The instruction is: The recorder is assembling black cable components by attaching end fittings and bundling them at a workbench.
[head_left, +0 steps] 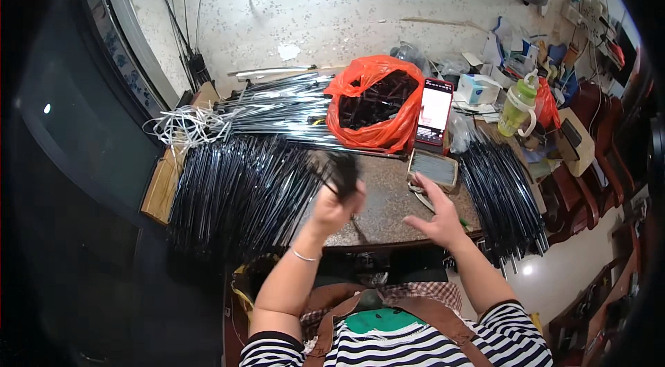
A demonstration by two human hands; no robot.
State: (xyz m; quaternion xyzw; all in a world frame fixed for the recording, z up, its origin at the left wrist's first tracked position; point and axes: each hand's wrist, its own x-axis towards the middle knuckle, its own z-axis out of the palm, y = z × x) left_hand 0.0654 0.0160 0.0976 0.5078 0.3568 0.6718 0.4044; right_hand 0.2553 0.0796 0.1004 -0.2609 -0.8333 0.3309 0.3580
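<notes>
My left hand (335, 209) is closed around a small bunch of black pieces (343, 171), smeared by motion, above the middle of the speckled tabletop (379, 194). What the pieces are I cannot make out. My right hand (442, 218) holds nothing, its thumb and fingers spread apart. Just beyond its fingertips stands a small open box of thin grey pins (433, 167). A tool with a pale grip (420, 195) lies by the box, partly hidden by that hand. Behind my left hand sits a red plastic bag (374, 140), open at the top, with dark pieces inside.
Long black rods (235, 194) are heaped at the left, more black rods (502, 194) at the right, both overhanging the front edge. Silvery rods (284, 114) and white strips (187, 126) lie behind. A phone (434, 112) leans by the bag; a green bottle (518, 105) stands farther right.
</notes>
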